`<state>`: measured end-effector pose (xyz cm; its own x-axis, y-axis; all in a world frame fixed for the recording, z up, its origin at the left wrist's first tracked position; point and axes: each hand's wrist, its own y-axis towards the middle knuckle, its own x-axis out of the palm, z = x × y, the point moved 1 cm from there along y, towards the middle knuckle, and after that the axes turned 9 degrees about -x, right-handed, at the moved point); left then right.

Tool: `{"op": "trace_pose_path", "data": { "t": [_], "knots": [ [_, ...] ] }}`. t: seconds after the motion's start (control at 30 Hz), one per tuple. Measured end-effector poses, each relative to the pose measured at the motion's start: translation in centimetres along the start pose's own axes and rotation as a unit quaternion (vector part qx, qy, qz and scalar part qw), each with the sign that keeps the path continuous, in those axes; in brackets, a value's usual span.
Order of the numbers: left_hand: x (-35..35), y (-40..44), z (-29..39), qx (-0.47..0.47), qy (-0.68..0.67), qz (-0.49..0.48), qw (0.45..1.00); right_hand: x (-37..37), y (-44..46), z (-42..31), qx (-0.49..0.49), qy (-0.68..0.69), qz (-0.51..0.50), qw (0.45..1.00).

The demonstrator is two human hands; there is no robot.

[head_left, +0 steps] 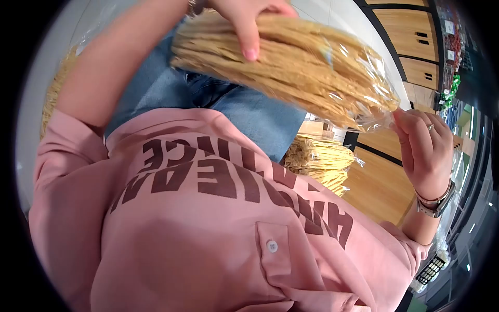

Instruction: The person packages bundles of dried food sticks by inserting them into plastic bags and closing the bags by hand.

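A long clear plastic bag of dried bean curd sticks (291, 67) stretches across the upper middle, above the jeans. The tan, wrinkled sticks lie lengthwise inside, and the film shines at the right end. My left hand (247, 23) grips the bag near its left end from above, thumb pressed on the near side; its other fingers are partly hidden. At the opposite end, my right hand (423, 138), wearing a ring and a wristwatch, pinches the tip of the plastic between closed fingers.
More bagged yellowish sticks (322, 158) lie below the held bag, by the wooden cabinet (374, 182). Another pile of sticks (54, 93) shows at the far left, behind my arm. Wooden drawers (413, 34) and shelves of packaged goods (452, 52) line the right side.
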<state>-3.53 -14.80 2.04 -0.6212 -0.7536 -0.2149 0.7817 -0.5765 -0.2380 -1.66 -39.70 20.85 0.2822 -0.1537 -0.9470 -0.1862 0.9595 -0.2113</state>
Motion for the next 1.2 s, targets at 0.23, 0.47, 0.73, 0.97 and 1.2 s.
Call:
{"op": "trace_pose_path", "data": {
  "t": [0.23,0.47,0.73,0.97,1.2],
  "knots": [
    [-3.6,-6.4,1.8,-0.081,-0.062,-0.084,0.991,1.2,-0.3,-0.8,-0.042,-0.095,0.101,0.989],
    [-1.8,-10.1,-0.8,-0.164,-0.175,-0.114,0.964,2.9,1.3,-3.1,-0.037,-0.062,0.087,0.994],
    [0.4,-10.5,-2.1,-0.185,-0.238,-0.141,0.943,3.2,2.2,-4.8,-0.052,-0.084,0.015,0.995],
    [1.9,-9.6,-2.9,-0.158,-0.270,-0.179,0.933,2.8,2.1,-4.9,-0.100,-0.033,-0.056,0.993],
    [2.0,-9.6,-2.2,-0.148,-0.278,-0.203,0.927,3.6,2.1,-4.6,-0.069,0.120,0.010,0.990]
  ]
}}
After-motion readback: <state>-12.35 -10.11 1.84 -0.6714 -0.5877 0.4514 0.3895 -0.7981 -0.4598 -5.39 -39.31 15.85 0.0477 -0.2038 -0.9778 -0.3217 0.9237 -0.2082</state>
